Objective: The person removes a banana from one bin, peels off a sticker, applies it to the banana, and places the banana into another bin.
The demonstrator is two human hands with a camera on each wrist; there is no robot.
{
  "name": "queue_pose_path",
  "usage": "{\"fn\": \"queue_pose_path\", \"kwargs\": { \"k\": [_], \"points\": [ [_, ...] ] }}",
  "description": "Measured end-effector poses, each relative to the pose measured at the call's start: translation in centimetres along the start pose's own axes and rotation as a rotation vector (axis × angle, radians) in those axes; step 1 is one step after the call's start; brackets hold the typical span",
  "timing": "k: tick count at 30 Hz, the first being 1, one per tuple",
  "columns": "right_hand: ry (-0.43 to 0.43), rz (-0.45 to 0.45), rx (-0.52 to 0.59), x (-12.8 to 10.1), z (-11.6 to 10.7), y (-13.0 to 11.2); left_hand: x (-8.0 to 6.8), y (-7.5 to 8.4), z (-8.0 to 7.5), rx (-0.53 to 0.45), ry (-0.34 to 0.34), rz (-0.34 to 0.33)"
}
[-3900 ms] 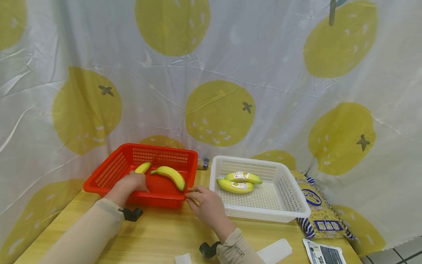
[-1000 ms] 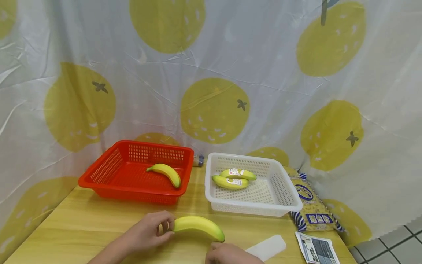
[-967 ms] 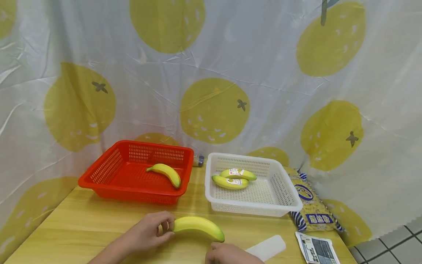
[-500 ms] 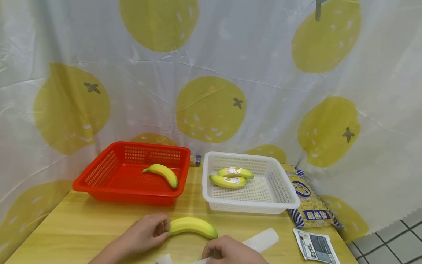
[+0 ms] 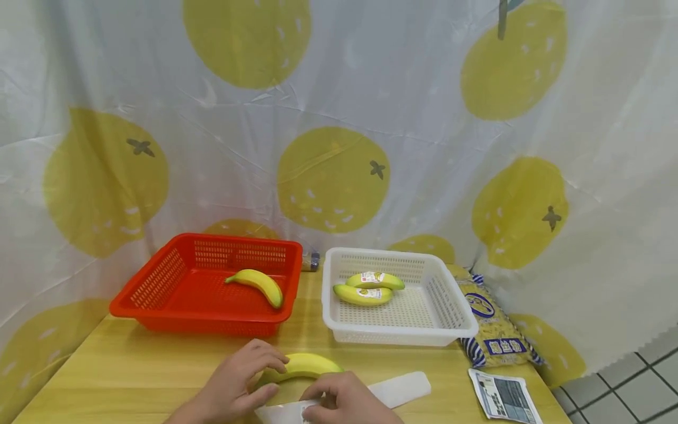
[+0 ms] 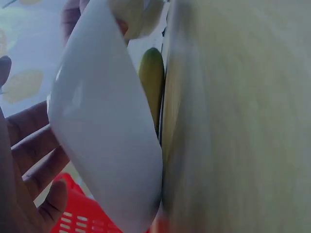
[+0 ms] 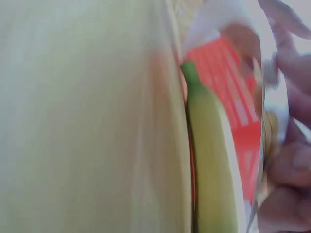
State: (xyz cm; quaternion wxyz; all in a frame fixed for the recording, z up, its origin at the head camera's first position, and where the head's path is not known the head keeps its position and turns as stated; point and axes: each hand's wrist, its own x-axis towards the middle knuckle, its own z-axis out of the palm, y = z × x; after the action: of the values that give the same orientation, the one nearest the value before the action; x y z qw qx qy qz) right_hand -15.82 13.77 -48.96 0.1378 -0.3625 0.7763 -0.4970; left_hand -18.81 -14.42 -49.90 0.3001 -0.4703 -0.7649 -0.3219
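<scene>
My right hand (image 5: 346, 400) pinches a glossy white sticker strip (image 5: 281, 414) low over the table, with a bit of print showing by its fingertips. In the left wrist view this strip (image 6: 104, 111) fills the middle and hides part of my left hand (image 6: 36, 155), whose fingers are spread. From the head, my left hand (image 5: 241, 383) reaches over the stem end of a yellow banana (image 5: 307, 365), thumb near the strip's left end. The banana lies on the table just beyond both hands; its green stem (image 7: 191, 73) shows in the right wrist view.
A red basket (image 5: 206, 323) with one banana (image 5: 259, 284) stands at the back left. Beside it, a white basket (image 5: 392, 337) holds two labelled bananas (image 5: 365, 294). Another white strip (image 5: 405, 388), a noodle bag (image 5: 492, 330) and a flat pouch (image 5: 503, 396) lie to the right.
The banana taken from the red basket now lies on the table. My right hand has moved left with the sticker strip, and my left hand has loosened from the banana's end, its fingers spreading.
</scene>
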Motion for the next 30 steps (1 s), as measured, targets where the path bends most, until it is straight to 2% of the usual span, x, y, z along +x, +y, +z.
{"fn": "queue_pose_path", "kwargs": {
  "k": [3,5,10,13,16,19,21,23,25,30],
  "points": [
    [0.055,-0.080,-0.071,0.4,0.9,0.0,0.2,1.0,0.8,-0.099,-0.027,0.072],
    [0.087,-0.084,-0.104,0.4,1.0,-0.1,0.1,1.6,1.2,-0.133,-0.046,0.068],
    [0.170,-0.073,-0.208,0.3,0.6,-0.3,-0.1,2.8,1.4,-0.182,-0.152,-0.109],
    [0.169,-0.068,-0.256,0.4,0.1,-0.7,-0.2,3.1,1.4,-0.172,-0.192,-0.204],
    [0.145,-0.014,-0.292,0.5,-0.8,-1.5,-0.1,2.9,1.5,-0.183,-0.166,-0.221],
    [0.120,0.066,-0.312,0.7,-1.9,-2.2,0.1,2.6,1.8,-0.200,-0.106,-0.219],
    [0.105,0.100,-0.316,0.8,-2.5,-2.4,0.1,2.5,2.0,-0.178,-0.063,-0.203],
    [0.090,0.129,-0.279,0.7,-2.8,-2.3,0.2,2.5,2.2,-0.142,-0.020,-0.185],
    [0.082,0.142,-0.193,0.5,-2.8,-1.9,0.3,2.5,2.3,-0.111,0.014,-0.160],
    [0.051,0.193,0.114,-0.1,-2.8,-1.2,0.2,2.5,2.4,-0.040,0.074,-0.153]
  ]
}}
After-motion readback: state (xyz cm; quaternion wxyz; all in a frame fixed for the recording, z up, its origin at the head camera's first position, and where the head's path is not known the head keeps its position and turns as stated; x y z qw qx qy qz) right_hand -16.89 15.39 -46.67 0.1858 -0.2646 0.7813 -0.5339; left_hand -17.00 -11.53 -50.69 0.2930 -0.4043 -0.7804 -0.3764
